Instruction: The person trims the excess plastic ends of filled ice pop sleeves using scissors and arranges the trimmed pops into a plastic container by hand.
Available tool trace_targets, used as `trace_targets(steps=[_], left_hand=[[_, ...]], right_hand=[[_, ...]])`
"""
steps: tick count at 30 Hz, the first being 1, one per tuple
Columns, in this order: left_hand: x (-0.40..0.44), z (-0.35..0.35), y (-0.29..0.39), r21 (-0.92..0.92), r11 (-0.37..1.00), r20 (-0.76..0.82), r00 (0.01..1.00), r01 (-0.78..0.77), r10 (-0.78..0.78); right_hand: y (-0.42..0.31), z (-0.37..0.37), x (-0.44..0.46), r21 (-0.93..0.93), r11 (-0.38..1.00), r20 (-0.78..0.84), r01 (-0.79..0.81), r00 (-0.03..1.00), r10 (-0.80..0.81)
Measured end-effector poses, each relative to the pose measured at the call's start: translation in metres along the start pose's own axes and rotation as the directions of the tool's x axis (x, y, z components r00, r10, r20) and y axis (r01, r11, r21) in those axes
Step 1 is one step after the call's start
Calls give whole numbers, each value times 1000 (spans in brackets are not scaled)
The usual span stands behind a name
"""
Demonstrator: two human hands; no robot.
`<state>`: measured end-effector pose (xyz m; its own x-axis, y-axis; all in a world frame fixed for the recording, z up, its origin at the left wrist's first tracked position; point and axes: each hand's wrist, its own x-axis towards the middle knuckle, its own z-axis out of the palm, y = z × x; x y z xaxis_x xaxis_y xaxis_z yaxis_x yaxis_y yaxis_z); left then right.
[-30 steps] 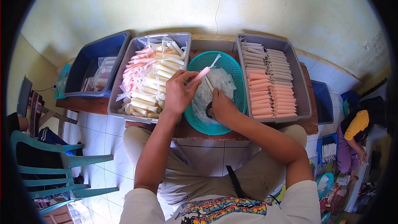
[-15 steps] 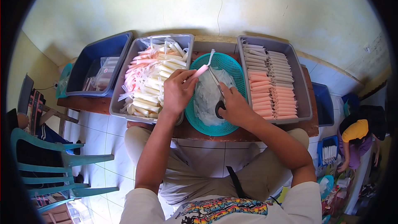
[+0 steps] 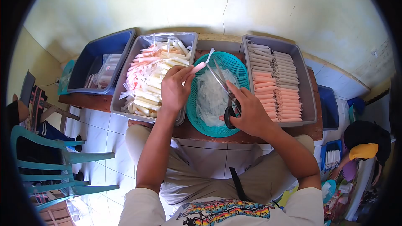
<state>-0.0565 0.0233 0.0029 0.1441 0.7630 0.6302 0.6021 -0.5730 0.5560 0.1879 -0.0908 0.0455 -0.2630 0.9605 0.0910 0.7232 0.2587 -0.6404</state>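
Between the fingertips of my left hand (image 3: 175, 88) is a pink filled plastic tube (image 3: 198, 68), tilted up with its clear twisted tail (image 3: 210, 54) pointing away from me. My right hand (image 3: 247, 109) holds black-handled scissors (image 3: 222, 81), their blades parted close to the tail end of the tube. Below both hands stands a teal mesh basket (image 3: 193, 111) holding a heap of clear plastic scraps (image 3: 209, 100). On the left, a grey tub (image 3: 118, 108) is piled with loose pink and cream tubes (image 3: 144, 77) that have long plastic tails.
A grey tub (image 3: 310, 100) at right holds stacked rows of pink and whitish tubes (image 3: 289, 96). Far left are a blue-grey tub (image 3: 75, 75) with packed bags and a green plastic chair (image 3: 42, 159). At far right a person (image 3: 364, 142) bends over a blue basket (image 3: 332, 146).
The scissor blades have spread, and my right hand has shifted slightly right and down. The pink tube has moved a little left. The person at right has bent lower.
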Motion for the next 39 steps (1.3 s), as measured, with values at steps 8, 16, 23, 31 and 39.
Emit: trace_targets(steps=[8, 16, 23, 31, 39], left_hand=[[-6, 6, 12, -40, 999, 102, 995, 10, -6], [-10, 8, 7, -6, 997, 110, 991, -71, 71], [-10, 7, 6, 23, 995, 112, 989, -94, 91], [-13, 10, 9, -13, 1000, 115, 993, -18, 19], [-12, 8, 13, 1, 998, 108, 993, -56, 56]], right_hand=[[10, 13, 7, -1, 1000, -39, 26, 999, -26], [13, 17, 12, 4, 1000, -24, 27, 999, -27], [19, 22, 14, -14, 1000, -23, 25, 999, -25], [17, 24, 12, 0, 1000, -59, 23, 998, -23], [15, 22, 10, -6, 1000, 7, 24, 1000, -24]])
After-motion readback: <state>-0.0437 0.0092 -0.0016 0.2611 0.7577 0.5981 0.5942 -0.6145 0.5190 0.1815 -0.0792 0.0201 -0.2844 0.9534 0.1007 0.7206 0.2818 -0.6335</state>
